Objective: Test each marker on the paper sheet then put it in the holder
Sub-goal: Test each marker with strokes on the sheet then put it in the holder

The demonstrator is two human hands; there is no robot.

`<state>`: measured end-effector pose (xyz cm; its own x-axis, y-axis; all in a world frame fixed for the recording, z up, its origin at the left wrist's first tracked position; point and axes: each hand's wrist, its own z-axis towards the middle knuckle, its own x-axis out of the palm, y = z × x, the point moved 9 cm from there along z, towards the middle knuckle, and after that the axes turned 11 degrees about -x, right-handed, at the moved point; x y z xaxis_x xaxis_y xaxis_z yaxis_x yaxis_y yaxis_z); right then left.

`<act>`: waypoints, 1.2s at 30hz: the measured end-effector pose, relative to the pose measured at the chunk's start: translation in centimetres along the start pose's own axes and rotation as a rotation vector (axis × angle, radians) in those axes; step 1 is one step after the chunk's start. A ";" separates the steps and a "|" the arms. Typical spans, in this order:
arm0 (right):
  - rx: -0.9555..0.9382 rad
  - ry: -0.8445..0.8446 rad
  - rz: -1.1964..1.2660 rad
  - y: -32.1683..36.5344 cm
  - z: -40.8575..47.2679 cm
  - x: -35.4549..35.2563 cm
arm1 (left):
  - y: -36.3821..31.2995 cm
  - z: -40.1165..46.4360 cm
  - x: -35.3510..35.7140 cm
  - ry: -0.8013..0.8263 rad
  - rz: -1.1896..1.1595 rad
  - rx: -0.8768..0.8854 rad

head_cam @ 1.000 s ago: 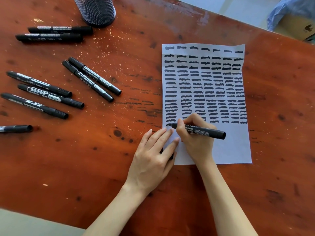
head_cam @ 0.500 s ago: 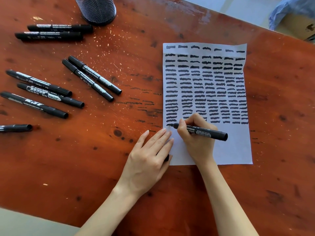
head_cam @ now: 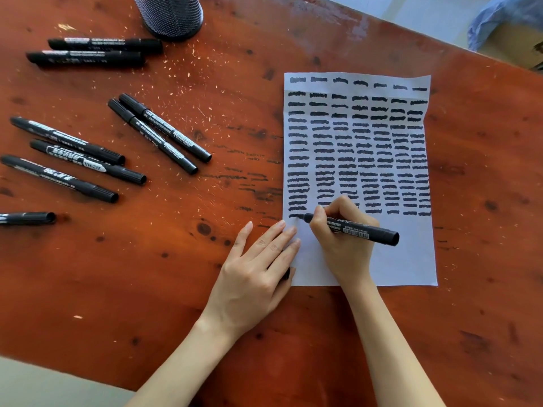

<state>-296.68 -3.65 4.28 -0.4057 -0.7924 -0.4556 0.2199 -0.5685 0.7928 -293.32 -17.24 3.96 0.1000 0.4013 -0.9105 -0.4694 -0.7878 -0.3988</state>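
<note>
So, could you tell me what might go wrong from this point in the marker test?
1. The marker in the right hand has its tip at the paper sheet's left edge; a slip could ink the table.
2. The left hand pins only that edge, so the sheet may shift.
3. A small dark thing, perhaps the cap, peeks from under the left hand and could roll away.

Table [head_cam: 147, 274] at centre frame: reddish varnished wood, semi-glossy, worn and scratched; paper sheet [head_cam: 411, 259] at right: thin matt white paper, creased; markers [head_cam: 158, 132] at left: black plastic; holder [head_cam: 172, 13] at top: dark mesh.
</note>
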 end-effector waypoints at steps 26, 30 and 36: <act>0.025 -0.045 0.019 0.1 0.2 -0.4 | 0.0 0.0 0.0 0.009 -0.016 -0.005; 0.030 -0.048 0.018 0.0 0.1 -0.5 | 0.0 0.0 0.0 0.009 -0.017 -0.005; 0.028 -0.064 0.019 -0.1 0.0 -0.6 | 0.0 0.0 0.0 0.003 -0.017 -0.004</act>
<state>-296.45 -3.13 4.49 -0.4579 -0.7866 -0.4142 0.2039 -0.5465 0.8123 -293.29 -17.26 4.00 0.1102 0.4131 -0.9040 -0.4641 -0.7829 -0.4144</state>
